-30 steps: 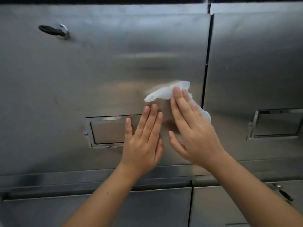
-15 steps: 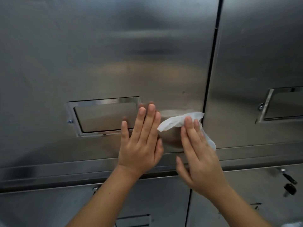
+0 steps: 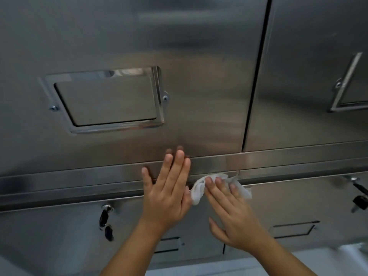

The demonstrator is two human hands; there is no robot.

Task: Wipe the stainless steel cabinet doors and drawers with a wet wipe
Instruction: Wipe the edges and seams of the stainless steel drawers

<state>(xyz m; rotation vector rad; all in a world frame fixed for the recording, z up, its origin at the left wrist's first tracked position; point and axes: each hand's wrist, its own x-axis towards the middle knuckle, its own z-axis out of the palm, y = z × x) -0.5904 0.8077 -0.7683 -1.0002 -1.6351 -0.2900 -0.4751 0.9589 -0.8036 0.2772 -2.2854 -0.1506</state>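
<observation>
Step in hand looks like the rail pass. Nearest hazard: the dark keys hanging from a lock (image 3: 104, 218) on the lower-left steel drawer front (image 3: 49, 236), so steer strokes clear of them. The crumpled white wet wipe (image 3: 199, 191) sits on the horizontal brushed-steel rail (image 3: 79, 177), just below the seam between the upper doors. It's bunched; flatten it for more contact, stroke long along the grain and work the lip under the rail. Pose: right hand (image 3: 237, 214) released, grasping nothing, straight fingers (image 3: 219, 182) pressing the wipe onto the rail, thumb splayed below. Left hand (image 3: 167, 194) also released, palm flat on the steel just beside the wipe, fingertips reaching the bottom of the large stainless cabinet door (image 3: 199, 86). Farther up is its recessed rectangular pull (image 3: 107, 100), well apart from both hands.
</observation>
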